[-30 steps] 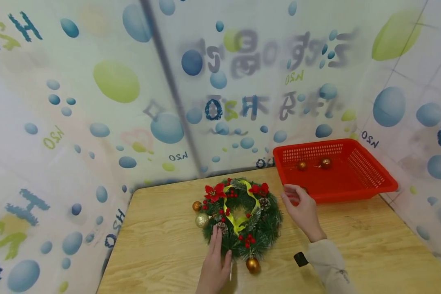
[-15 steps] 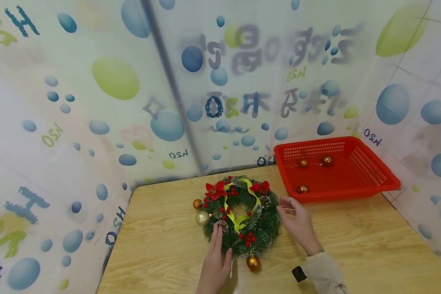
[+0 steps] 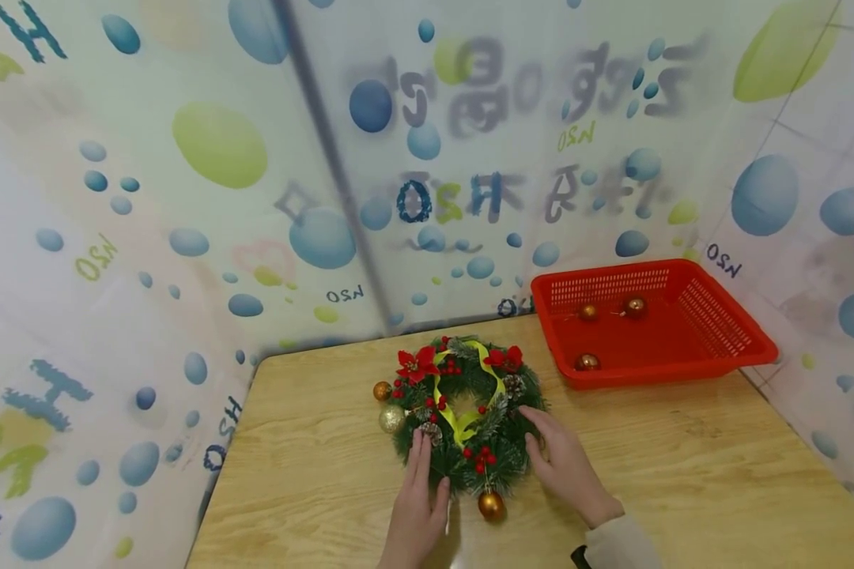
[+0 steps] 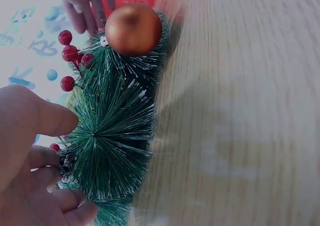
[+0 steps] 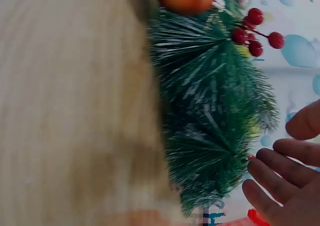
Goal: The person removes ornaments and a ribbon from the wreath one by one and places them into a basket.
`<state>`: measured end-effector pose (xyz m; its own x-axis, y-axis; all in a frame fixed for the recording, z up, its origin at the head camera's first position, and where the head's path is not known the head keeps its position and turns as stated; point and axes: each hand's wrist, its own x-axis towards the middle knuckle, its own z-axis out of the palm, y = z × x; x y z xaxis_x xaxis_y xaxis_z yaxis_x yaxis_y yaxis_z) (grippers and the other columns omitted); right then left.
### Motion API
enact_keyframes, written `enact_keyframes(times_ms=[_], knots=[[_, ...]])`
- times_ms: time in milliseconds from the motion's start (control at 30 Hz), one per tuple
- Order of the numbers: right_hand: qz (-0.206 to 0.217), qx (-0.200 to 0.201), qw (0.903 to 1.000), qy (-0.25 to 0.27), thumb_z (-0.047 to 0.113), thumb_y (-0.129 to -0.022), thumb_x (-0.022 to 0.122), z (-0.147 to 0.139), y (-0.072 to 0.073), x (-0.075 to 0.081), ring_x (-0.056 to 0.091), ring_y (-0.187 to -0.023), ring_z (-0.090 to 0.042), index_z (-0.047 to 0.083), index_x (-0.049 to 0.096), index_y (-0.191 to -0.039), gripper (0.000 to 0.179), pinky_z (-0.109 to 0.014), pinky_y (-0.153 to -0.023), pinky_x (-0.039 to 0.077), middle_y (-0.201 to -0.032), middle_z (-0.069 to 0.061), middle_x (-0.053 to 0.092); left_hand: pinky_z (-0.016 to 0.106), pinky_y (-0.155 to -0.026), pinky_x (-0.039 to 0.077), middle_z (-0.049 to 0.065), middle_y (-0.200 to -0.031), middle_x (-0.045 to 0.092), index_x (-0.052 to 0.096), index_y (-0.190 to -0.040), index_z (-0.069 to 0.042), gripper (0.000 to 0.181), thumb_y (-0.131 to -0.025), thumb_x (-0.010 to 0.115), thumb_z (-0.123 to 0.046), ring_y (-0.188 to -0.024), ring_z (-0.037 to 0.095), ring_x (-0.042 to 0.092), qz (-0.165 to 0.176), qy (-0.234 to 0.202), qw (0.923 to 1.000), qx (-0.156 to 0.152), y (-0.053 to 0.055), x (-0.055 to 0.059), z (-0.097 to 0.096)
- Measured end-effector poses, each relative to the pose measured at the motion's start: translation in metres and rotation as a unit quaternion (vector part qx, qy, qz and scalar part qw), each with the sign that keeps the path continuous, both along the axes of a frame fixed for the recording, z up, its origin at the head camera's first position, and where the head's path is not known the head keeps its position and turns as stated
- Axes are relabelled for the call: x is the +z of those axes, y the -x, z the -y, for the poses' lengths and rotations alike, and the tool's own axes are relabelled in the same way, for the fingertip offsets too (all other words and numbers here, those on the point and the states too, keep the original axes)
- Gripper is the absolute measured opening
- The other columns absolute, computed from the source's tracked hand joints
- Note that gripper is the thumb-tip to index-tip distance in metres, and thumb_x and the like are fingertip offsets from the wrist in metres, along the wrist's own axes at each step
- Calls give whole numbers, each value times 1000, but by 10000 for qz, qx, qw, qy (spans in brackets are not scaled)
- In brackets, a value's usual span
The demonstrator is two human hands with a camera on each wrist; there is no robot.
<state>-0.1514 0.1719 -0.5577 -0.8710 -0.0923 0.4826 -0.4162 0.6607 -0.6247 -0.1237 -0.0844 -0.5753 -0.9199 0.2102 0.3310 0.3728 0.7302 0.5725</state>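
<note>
Near edge: one left hand (image 3: pixel 414 506), fingers extended, thumb apart, laid at the wreath's left side without gripping; one right hand (image 3: pixel 568 466), fingers loosely spread, at its right side, grasping nothing. Between them, on the wood-grain worktop (image 3: pixel 313 458), we list one wreath (image 3: pixel 459 470): green bristled needles, frosted tips, lying flat, face up; nearly round, so we assign no long axis. Its copper bauble (image 3: pixel 491 506) points toward the person; yellow ribbon (image 3: pixel 499 387) inside; red flowers (image 3: pixel 417 364) at the far side. Beyond, right: red basket (image 3: pixel 683 340), three baubles (image 3: pixel 635 307).
</note>
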Motion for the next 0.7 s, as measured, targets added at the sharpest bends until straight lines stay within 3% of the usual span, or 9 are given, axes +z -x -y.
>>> enact_keyframes(times_ms=[333, 700], knots=[[-221, 169, 9986, -446, 7, -98, 64, 4, -3, -11, 59, -129, -40, -6, 57, -140, 44, -56, -102, 50, -142, -22, 60, 52, -108, 46, 21, -167, 23, 28, -158, 3, 72, -97, 65, -10, -145, 41, 38, 97, -52, 9999, 21, 0, 0, 0], [-386, 337, 9941, -961, 8, -99, 61, 5, -4, -13, 58, -129, -44, -9, 57, -138, 42, -58, -102, 50, -142, -27, 58, 53, -108, 44, 22, -166, 23, 29, -157, 4, 74, -96, 66, -10, -145, 41, 38, 64, 13, 10000, 7, 0, -1, 0]])
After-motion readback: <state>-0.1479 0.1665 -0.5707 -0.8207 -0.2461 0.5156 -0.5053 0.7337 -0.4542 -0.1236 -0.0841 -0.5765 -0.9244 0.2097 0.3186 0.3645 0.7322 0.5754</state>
